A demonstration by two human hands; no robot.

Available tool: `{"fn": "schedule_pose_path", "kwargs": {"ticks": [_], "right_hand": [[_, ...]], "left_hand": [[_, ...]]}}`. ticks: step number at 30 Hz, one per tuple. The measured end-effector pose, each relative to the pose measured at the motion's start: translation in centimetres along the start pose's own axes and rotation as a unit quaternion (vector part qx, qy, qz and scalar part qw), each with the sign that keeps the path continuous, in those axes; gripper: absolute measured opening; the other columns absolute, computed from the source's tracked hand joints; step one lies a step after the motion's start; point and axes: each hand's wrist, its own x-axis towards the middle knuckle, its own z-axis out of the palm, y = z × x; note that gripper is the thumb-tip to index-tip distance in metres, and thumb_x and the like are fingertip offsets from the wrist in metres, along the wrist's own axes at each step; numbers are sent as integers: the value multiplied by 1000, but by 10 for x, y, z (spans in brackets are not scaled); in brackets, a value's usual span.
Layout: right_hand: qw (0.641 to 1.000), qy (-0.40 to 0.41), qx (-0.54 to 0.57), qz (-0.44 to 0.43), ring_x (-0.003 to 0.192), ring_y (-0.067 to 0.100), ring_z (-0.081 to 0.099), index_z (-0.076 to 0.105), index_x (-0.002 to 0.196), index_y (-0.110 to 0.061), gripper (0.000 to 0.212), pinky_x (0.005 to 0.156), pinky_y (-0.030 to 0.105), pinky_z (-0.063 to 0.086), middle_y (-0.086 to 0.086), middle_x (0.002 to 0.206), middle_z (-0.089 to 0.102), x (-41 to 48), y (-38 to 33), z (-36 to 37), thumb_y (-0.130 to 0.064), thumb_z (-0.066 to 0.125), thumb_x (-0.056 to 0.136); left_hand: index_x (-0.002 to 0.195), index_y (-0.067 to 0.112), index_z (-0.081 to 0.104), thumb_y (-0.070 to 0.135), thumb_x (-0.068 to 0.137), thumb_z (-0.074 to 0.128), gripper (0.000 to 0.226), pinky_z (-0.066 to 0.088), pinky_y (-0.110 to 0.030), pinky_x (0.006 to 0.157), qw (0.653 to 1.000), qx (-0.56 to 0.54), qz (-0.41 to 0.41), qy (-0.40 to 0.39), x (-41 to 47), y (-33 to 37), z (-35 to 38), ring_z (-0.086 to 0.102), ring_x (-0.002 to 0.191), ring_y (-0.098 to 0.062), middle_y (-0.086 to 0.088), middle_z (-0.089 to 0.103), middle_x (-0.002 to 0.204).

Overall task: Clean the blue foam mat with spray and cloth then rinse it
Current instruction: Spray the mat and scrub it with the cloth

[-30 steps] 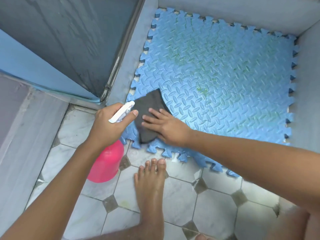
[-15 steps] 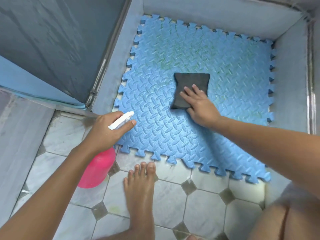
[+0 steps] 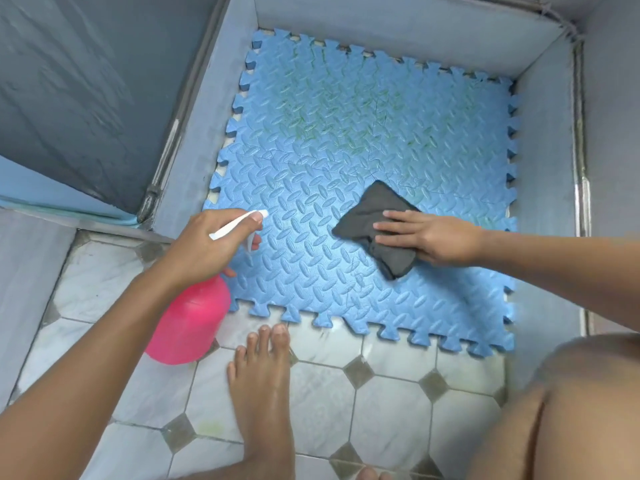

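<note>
The blue foam mat (image 3: 346, 140) with jigsaw edges lies flat on the floor in a walled corner; green stains mark its far half. My right hand (image 3: 429, 239) presses flat on a crumpled dark grey cloth (image 3: 367, 216) on the mat's near right part. My left hand (image 3: 204, 244) grips the white trigger head of a pink spray bottle (image 3: 188, 323), held over the mat's near left corner with the nozzle pointing at the mat.
Grey walls (image 3: 398, 32) enclose the mat at the back, left and right. A dark door panel (image 3: 86, 91) stands at the upper left. My bare left foot (image 3: 263, 386) rests on the white tiled floor (image 3: 398, 393) just before the mat; my right knee (image 3: 571, 410) is at the lower right.
My right hand has slid the cloth from the mat's left edge to its middle, then toward the near right, and the cloth has crumpled. The left hand has kept the bottle near the corner.
</note>
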Motion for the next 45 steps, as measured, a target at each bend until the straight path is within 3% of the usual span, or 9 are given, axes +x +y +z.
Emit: {"fn": "schedule_pose_path", "kwargs": {"ticks": [6, 9, 12, 15, 22, 32, 39, 43, 45], "right_hand": [[870, 70, 131, 470, 151, 28, 27, 41, 153, -21, 58, 121, 38, 25, 3, 166, 26, -70, 65, -19, -38, 55, 99], [832, 108, 195, 507, 145, 29, 37, 65, 133, -18, 68, 117, 39, 30, 8, 157, 42, -74, 61, -20, -69, 43, 95], [795, 197, 225, 528, 117, 36, 57, 72, 78, -20, 57, 91, 35, 40, 15, 109, 64, -69, 62, -23, -59, 37, 102], [778, 216, 217, 548, 119, 37, 54, 71, 113, -15, 27, 102, 38, 42, 17, 124, 58, -67, 69, -17, -34, 54, 101], [777, 199, 205, 562, 128, 35, 45, 52, 141, -20, 54, 111, 44, 39, 13, 140, 47, -62, 84, -7, -38, 67, 93], [983, 132, 83, 103, 101, 23, 50, 60, 132, -26, 35, 81, 34, 47, 3, 118, 54, -2, -46, 10, -40, 55, 100], [993, -34, 16, -115, 77, 29, 59, 63, 101, -18, 24, 61, 35, 47, 7, 99, 57, -29, -58, 11, -41, 58, 94], [979, 60, -17, 194, 77, 33, 63, 59, 96, -16, 26, 60, 34, 47, 9, 97, 58, -82, 5, 15, -38, 50, 86], [882, 118, 32, 456, 95, 41, 61, 54, 116, -12, 35, 74, 41, 47, 17, 116, 55, -86, 36, 7, -35, 46, 90]], "left_hand": [[78, 16, 73, 50, 101, 59, 44, 64, -41, 51, 984, 70, 79, -143, 29, 63, 53, 72, 88, -31, -5, 75, 86], [72, 11, 68, 54, 100, 59, 52, 63, -48, 68, 960, 157, 146, -180, 46, 80, 85, 66, 68, -19, -1, 71, 69], [64, 6, 59, 63, 93, 61, 64, 57, -45, 64, 933, 230, 164, -221, 57, 78, 107, 63, 56, -22, -5, 65, 55], [63, 5, 51, 69, 86, 66, 70, 50, -50, 60, 924, 253, 179, -223, 61, 73, 112, 55, 56, -28, -13, 54, 56], [61, 2, 56, 66, 84, 71, 69, 46, -40, 54, 956, 188, 161, -157, 57, 71, 91, 54, 48, -22, -13, 55, 52], [64, 9, 68, 53, 89, 74, 51, 42, -22, 55, 974, 146, 167, -35, 62, 66, 80, 56, 51, -14, -5, 65, 56], [67, 9, 70, 45, 92, 74, 44, 38, -13, 50, 974, 152, 164, -31, 66, 68, 82, 56, 51, -7, -5, 68, 60], [68, 14, 71, 47, 92, 72, 41, 43, -21, 59, 975, 135, 177, -20, 64, 62, 76, 63, 61, -14, -4, 72, 67], [68, 18, 71, 47, 92, 71, 38, 49, -25, 66, 978, 117, 174, -9, 64, 61, 73, 69, 70, -18, 0, 74, 68]]}}
